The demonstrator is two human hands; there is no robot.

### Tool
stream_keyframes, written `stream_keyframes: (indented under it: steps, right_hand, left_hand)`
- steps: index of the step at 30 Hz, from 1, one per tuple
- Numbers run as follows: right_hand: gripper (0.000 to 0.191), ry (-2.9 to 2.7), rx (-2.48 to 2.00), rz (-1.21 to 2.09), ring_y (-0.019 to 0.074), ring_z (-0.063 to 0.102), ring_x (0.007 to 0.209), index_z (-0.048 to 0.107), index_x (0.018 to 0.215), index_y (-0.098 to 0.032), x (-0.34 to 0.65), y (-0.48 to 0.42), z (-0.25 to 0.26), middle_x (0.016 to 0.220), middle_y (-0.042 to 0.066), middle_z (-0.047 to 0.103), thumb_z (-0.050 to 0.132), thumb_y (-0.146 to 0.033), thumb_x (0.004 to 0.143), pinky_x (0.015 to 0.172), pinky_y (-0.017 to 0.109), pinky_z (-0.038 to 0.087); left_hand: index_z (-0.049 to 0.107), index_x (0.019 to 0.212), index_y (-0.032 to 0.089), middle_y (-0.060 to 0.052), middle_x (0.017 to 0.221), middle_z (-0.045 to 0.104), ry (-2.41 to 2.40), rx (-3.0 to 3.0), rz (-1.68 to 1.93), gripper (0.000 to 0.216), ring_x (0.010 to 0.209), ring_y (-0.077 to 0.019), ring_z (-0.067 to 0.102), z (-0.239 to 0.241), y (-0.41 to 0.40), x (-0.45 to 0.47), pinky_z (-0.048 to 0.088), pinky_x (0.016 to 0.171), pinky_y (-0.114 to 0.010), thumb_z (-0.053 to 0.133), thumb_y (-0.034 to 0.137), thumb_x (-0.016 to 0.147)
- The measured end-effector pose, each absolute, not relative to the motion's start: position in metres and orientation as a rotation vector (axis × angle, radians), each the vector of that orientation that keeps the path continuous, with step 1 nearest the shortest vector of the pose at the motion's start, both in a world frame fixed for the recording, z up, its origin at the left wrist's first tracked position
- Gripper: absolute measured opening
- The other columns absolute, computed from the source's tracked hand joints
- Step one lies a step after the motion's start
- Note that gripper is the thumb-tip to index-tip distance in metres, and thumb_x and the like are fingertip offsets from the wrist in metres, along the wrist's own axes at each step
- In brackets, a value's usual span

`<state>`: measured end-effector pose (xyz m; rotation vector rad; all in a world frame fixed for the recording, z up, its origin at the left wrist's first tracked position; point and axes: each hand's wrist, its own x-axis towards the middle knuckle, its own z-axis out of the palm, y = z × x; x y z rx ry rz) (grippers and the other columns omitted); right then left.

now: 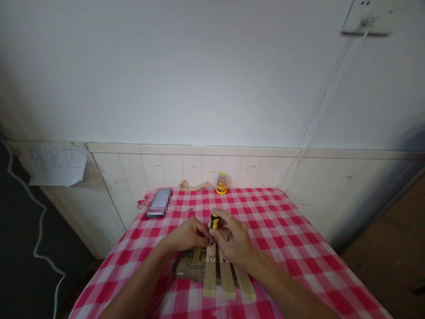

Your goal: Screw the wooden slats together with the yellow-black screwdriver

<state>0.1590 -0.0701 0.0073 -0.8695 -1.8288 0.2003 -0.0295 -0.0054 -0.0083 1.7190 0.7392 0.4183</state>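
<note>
My right hand (235, 241) is closed around a small screwdriver (215, 219) with a yellow and black handle, held upright over the wooden slats. Beside its lower end, the fingertips of my left hand (190, 235) are pinched together; what lies between them is too small to make out. Below my fingers, the leftmost wooden slat (210, 277) carries a shiny metal screw (210, 258). Two more slats, a middle one (227, 279) and a right one (245, 285), fan out toward me. All three rest across a brown printed package (192, 266), partly covered by my hands.
A red and white checked cloth (279, 257) covers the table. Toward the wall stand a yellow-capped container (222, 183) and a pale curved strip (194, 186). A phone (159, 203) lies at the left, with a thin L-shaped hex key (189, 210) to its right.
</note>
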Motion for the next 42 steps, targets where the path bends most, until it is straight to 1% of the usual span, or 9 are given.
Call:
stream_keyframes:
  steps: [4, 9, 13, 23, 27, 32, 36, 39, 42]
  right_hand:
    - [0.049, -1.856, -0.865, 0.117, 0.0228, 0.075, 0.098, 0.055, 0.139, -0.026, 0.160, -0.071, 0.004, 0.114, 0.009, 0.076, 0.063, -0.015, 0.091, 0.086, 0.036, 0.063]
    - [0.045, -1.845, -0.862, 0.165, 0.0229, 0.076, 0.096, 0.059, 0.135, -0.025, 0.161, -0.066, 0.003, 0.115, 0.010, 0.076, 0.063, -0.018, 0.091, 0.085, 0.038, 0.064]
    - [0.044, -1.818, -0.886, 0.216, 0.0210, 0.076, 0.089, 0.060, 0.134, -0.023, 0.160, -0.061, 0.004, 0.114, 0.010, 0.076, 0.062, -0.020, 0.090, 0.078, 0.035, 0.066]
    - [0.047, -1.762, -0.861, 0.272, 0.0202, 0.077, 0.081, 0.060, 0.137, -0.022, 0.162, -0.054, -0.002, 0.101, 0.008, 0.078, 0.061, -0.020, 0.090, 0.070, 0.032, 0.067]
    - [0.048, -1.843, -0.850, 0.154, 0.0248, 0.078, 0.087, 0.060, 0.138, -0.026, 0.163, -0.057, -0.003, 0.103, 0.009, 0.079, 0.061, -0.021, 0.091, 0.073, 0.037, 0.068]
    - [0.044, -1.875, -0.825, -0.034, 0.0274, 0.079, 0.092, 0.058, 0.140, -0.031, 0.165, -0.060, -0.006, 0.110, 0.009, 0.079, 0.058, -0.026, 0.096, 0.079, 0.040, 0.069]
    - [0.045, -1.894, -0.857, -0.129, 0.0296, 0.079, 0.093, 0.056, 0.141, -0.033, 0.169, -0.060, -0.012, 0.112, 0.009, 0.079, 0.061, -0.030, 0.096, 0.081, 0.043, 0.068]
    - [0.047, -1.875, -0.869, -0.132, 0.0310, 0.079, 0.096, 0.055, 0.142, -0.033, 0.169, -0.061, -0.015, 0.114, 0.010, 0.078, 0.062, -0.030, 0.096, 0.082, 0.045, 0.068]
    - [0.048, -1.866, -0.875, 0.020, 0.0287, 0.078, 0.098, 0.053, 0.141, -0.029, 0.166, -0.063, -0.013, 0.117, 0.011, 0.077, 0.061, -0.022, 0.095, 0.083, 0.043, 0.068]
  left_hand:
    - [0.080, 0.081, 0.010, -0.001, 0.064, 0.066, 0.765, 1.724, 0.414, 0.029, 0.057, -0.0096, 0.046, -0.006, -0.007, -0.029, 0.035, 0.056, -0.021, 0.073, 0.036, 0.070]
    - [0.081, 0.084, 0.014, 0.001, 0.069, 0.070, 0.883, 1.866, 0.314, 0.024, 0.062, -0.0106, 0.052, 0.003, 0.000, -0.026, 0.041, 0.061, -0.021, 0.069, 0.027, 0.068]
    - [0.081, 0.077, 0.016, 0.003, 0.058, 0.066, 0.974, 1.892, 0.219, 0.021, 0.056, -0.0112, 0.052, 0.012, 0.012, -0.022, 0.041, 0.058, -0.022, 0.076, 0.022, 0.057]
    - [0.079, 0.065, 0.021, 0.002, 0.055, 0.068, 0.984, 1.841, -0.012, 0.031, 0.047, -0.0130, 0.055, 0.027, 0.028, -0.015, 0.044, 0.049, -0.025, 0.090, 0.034, 0.039]
    - [0.078, 0.060, 0.021, 0.000, 0.053, 0.066, 0.914, 1.837, -0.018, 0.025, 0.043, -0.0113, 0.052, 0.024, 0.029, -0.014, 0.036, 0.042, -0.022, 0.087, 0.036, 0.043]
    - [0.082, 0.071, 0.023, 0.001, 0.058, 0.069, 0.873, 1.828, 0.076, 0.026, 0.045, -0.0106, 0.053, 0.012, 0.030, -0.021, 0.036, 0.043, -0.020, 0.084, 0.038, 0.051]
    - [0.084, 0.077, 0.024, 0.001, 0.061, 0.070, 0.835, 1.802, 0.184, 0.034, 0.046, -0.0091, 0.051, 0.001, 0.029, -0.028, 0.037, 0.044, -0.020, 0.090, 0.041, 0.049]
    - [0.084, 0.082, 0.024, 0.002, 0.063, 0.071, 0.805, 1.764, 0.243, 0.037, 0.046, -0.0084, 0.048, -0.003, 0.025, -0.030, 0.037, 0.044, -0.020, 0.089, 0.042, 0.050]
    - [0.084, 0.081, 0.022, 0.003, 0.059, 0.068, 0.794, 1.772, 0.290, 0.030, 0.045, -0.0078, 0.045, -0.004, 0.020, -0.029, 0.035, 0.044, -0.020, 0.086, 0.037, 0.055]
